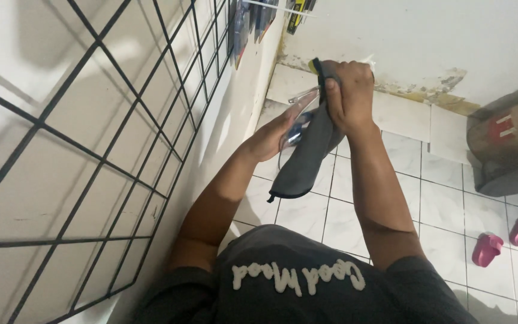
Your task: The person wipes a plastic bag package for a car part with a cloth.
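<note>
My right hand [349,93] grips the top of a long grey fabric item [307,159] with a dark edge, which hangs down in front of me. A bit of yellow shows at its upper end. My left hand [274,135] is beside it and holds a clear plastic package [300,111] with something blue inside. Both hands are raised close together above the white tiled floor [445,198].
A black wire grid panel [97,162] leans against the white wall on the left, with packaged goods [253,18] hanging at its far end. A brown cylinder wrapped in plastic [508,141] lies at right. Two pink slippers [505,239] lie on the tiles.
</note>
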